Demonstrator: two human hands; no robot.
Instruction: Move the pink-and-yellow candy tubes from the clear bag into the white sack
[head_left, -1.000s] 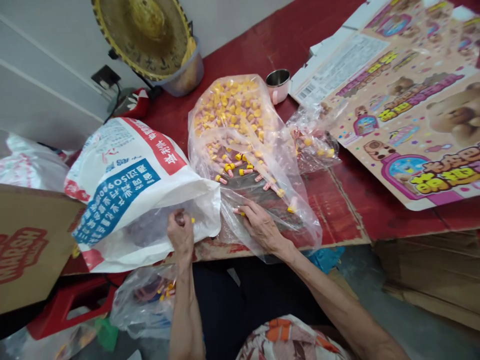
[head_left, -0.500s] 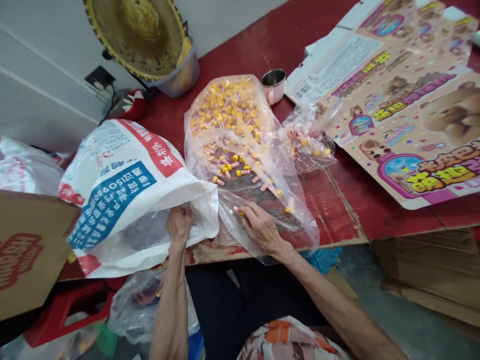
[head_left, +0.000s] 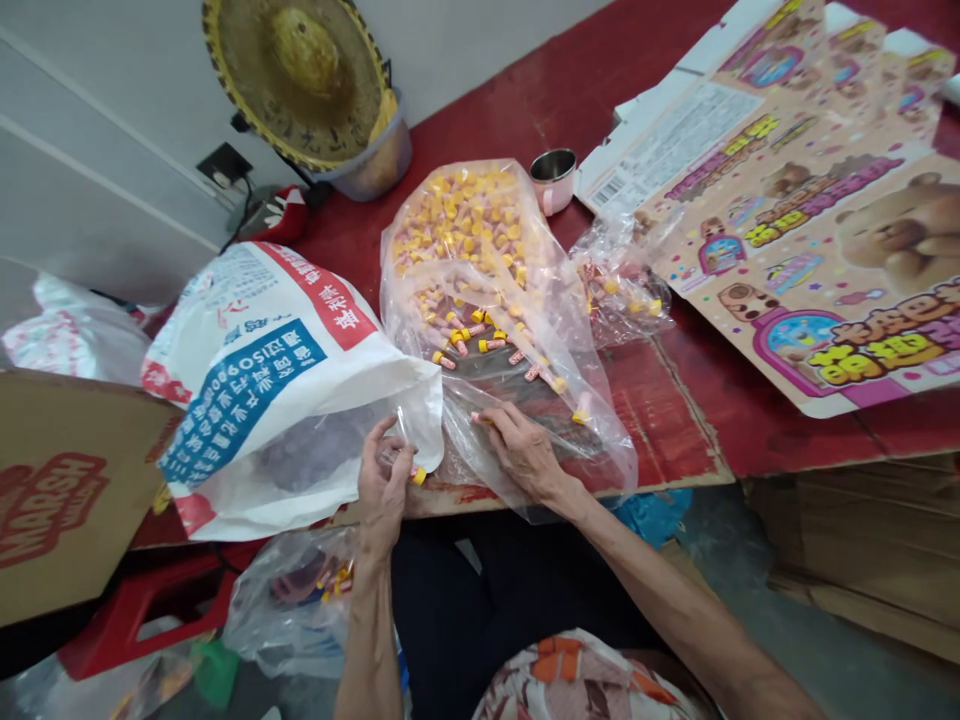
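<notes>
My left hand (head_left: 382, 485) is just outside the mouth of a white printed woven sack (head_left: 300, 400). Its thumb and fingers close around a small clear plastic piece (head_left: 391, 456), whose exact shape I cannot make out. A yellow cap (head_left: 418, 476) shows at the thumb tip. My right hand (head_left: 525, 455) rests over the front of a large clear plastic bag (head_left: 600, 450), pinching a small pink tube with a yellow cap (head_left: 480, 418). Many similar yellow-capped tubes (head_left: 457, 220) fill the back of that bag, with several loose toward its opening. Clear contents show inside the sack.
A pink metal mug (head_left: 553, 182) and a smaller clear bag of tubes (head_left: 622, 290) stand beyond the large bag. Printed bear cardboard sheets (head_left: 810, 270) cover the table's right side. A straw hat (head_left: 300, 70) leans at the back; a cardboard box (head_left: 67, 490) is at left.
My left hand has come out of the sack's mouth, moving right and slightly down, and now shows a clear piece in its fingers. The right hand stays nearly in place with its tube.
</notes>
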